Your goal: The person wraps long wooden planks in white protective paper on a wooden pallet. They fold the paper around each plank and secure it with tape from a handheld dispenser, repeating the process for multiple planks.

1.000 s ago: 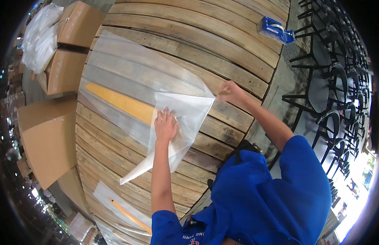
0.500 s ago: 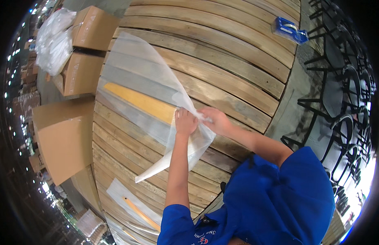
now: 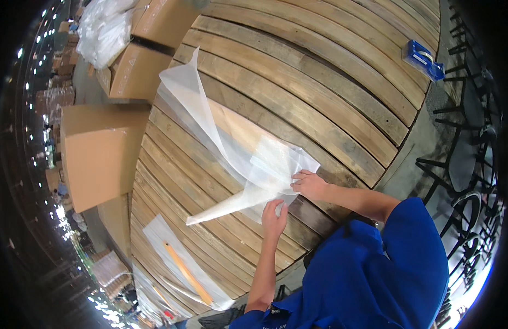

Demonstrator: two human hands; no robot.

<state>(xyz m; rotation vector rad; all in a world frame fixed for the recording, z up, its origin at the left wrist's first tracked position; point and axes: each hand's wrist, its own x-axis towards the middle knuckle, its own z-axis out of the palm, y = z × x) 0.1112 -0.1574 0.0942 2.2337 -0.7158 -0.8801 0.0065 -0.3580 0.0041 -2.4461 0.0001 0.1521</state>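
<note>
A translucent white foam sheet (image 3: 213, 134) lies folded over a flat, light-yellow wooden piece (image 3: 243, 123) on the slatted table. The sheet's near end is bunched into overlapping layers, and a narrow flap points left. My right hand (image 3: 310, 185) rests on this folded end, its fingers spread and pressing the foam. Just below and to the left, my left hand (image 3: 274, 216) is at the sheet's near edge, with fingers bent and the thumb apart. Most of the wooden piece is veiled by the foam.
Another white sheet (image 3: 161, 233) with a narrow orange-yellow wooden strip (image 3: 185, 271) lies at the lower left. A blue tape dispenser (image 3: 423, 59) stands at the far right edge. Cardboard boxes (image 3: 103, 153) and a clear plastic bag (image 3: 104, 30) line the left; black-framed chairs (image 3: 462, 148) stand right.
The sheet's far side has come down over the wooden piece, covering it. My left hand has left the wood and moved toward me; my right hand now lies on the folded end. The view has shifted.
</note>
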